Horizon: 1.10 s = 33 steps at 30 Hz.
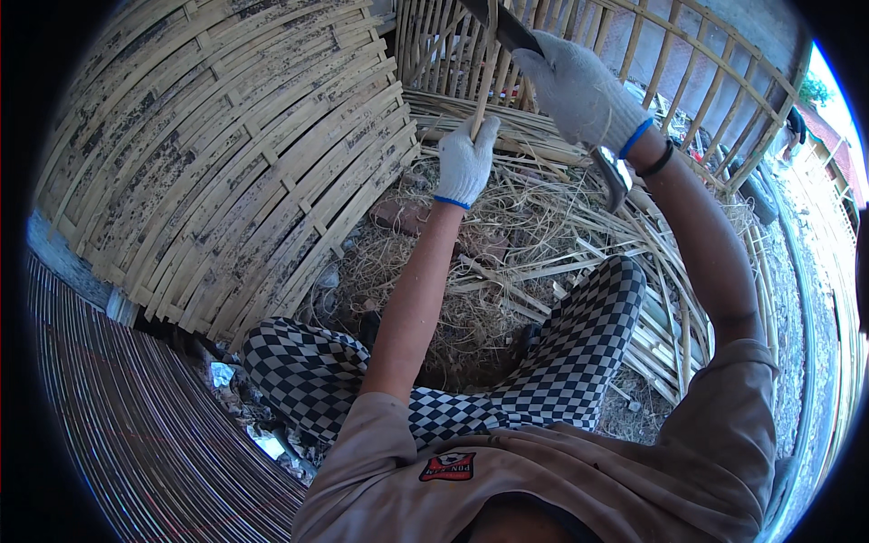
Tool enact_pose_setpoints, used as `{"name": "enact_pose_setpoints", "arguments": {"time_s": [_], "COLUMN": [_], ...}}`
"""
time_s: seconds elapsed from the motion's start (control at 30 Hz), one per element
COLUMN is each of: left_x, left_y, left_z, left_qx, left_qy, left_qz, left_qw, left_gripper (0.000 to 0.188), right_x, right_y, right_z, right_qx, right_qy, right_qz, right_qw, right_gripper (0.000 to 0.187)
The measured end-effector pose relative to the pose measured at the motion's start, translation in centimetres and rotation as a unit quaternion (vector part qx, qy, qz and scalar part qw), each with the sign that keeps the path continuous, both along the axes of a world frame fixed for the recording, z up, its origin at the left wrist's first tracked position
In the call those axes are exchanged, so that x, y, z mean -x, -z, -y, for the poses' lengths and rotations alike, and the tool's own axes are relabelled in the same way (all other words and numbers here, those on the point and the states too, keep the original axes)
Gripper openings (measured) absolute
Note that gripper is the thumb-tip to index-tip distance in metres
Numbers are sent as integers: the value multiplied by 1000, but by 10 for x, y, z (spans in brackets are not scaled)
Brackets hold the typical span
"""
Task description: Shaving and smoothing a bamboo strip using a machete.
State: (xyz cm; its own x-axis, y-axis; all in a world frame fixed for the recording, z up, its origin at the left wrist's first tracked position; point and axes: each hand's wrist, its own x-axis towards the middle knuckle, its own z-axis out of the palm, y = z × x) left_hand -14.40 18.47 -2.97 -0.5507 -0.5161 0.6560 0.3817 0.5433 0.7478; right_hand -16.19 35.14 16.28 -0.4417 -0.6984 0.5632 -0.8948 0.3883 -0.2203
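My left hand (466, 161), in a white knit glove with a blue cuff, is closed round a thin bamboo strip (487, 77) that rises steeply away from me. Higher and to the right, my right hand (579, 90), gloved alike, grips a large knife. The dark blade (509, 29) of this knife points to the upper left and crosses the strip near the top of the view. Below my right wrist juts the curved, shiny handle end (614, 178). Whether the blade touches the strip I cannot tell.
A large woven bamboo panel (244, 154) leans at the left. Bamboo fencing (715, 72) stands at the back. Split strips (647, 262) and fine shavings (489, 308) litter the ground between and beyond my checkered knees. Another person (797, 131) is partly visible at the far right.
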Motion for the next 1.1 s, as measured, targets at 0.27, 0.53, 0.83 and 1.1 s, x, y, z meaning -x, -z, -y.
{"name": "enact_pose_setpoints", "arguments": {"time_s": [0.27, 0.53, 0.83, 1.1], "left_x": [-8, -16, -22, -33], "left_y": [15, 11, 56, 61], "left_z": [11, 17, 12, 15], "left_qx": [-44, -158, -116, -181], "left_qy": [33, 161, 49, 68], "left_qz": [4, 70, 41, 46], "left_qw": [998, 972, 991, 980], "left_gripper": [49, 40, 41, 39], "right_x": [5, -25, 4, -17], "right_y": [-2, -29, -7, -22], "right_z": [4, 6, 21, 22], "right_qx": [-20, -50, -41, 54], "right_qy": [-9, -32, 3, -57], "right_qz": [-128, 22, 59, -29], "right_qw": [992, 998, 997, 997], "right_gripper": [44, 37, 39, 39]}}
